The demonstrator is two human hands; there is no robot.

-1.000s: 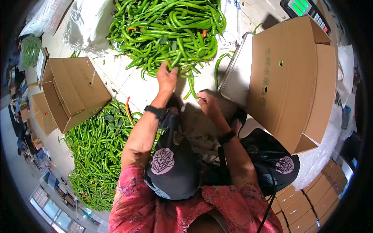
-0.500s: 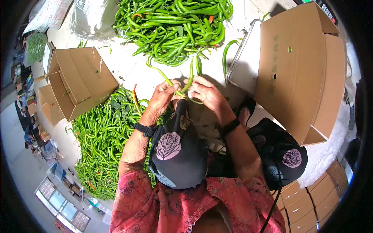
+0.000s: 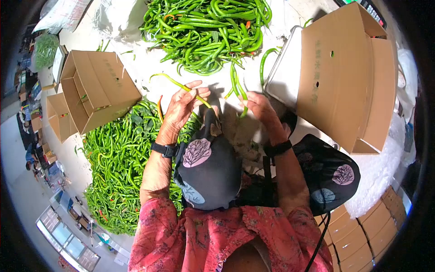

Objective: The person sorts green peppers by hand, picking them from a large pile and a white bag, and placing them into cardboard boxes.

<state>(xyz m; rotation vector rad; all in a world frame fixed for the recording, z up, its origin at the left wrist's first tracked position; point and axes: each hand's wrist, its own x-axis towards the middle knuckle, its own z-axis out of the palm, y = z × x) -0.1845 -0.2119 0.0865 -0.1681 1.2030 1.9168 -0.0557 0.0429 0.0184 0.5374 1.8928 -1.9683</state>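
Note:
My left hand (image 3: pixel 184 103) is closed on a long yellow-green pepper (image 3: pixel 174 83), whose curved end sticks out up and to the left. Across from it, my right hand (image 3: pixel 258 107) pinches a few green peppers (image 3: pixel 235 81) that hang between the two hands. Above the hands lies a heap of large green peppers (image 3: pixel 206 31). Below and left of my left hand spreads a bigger pile of thin green peppers (image 3: pixel 122 163), with a reddish pepper (image 3: pixel 160 108) at its upper edge.
An open cardboard box (image 3: pixel 99 81) stands at the left and a larger one (image 3: pixel 337 77) at the right. Beside the larger box is a metal-edged tray (image 3: pixel 283 68). A single green pepper (image 3: pixel 263 65) lies near it. Stacked cartons (image 3: pixel 358 231) are at the lower right.
My hands have moved apart. The yellow-green pepper has shifted left with my left hand, and the green peppers are now in my right hand, farther right.

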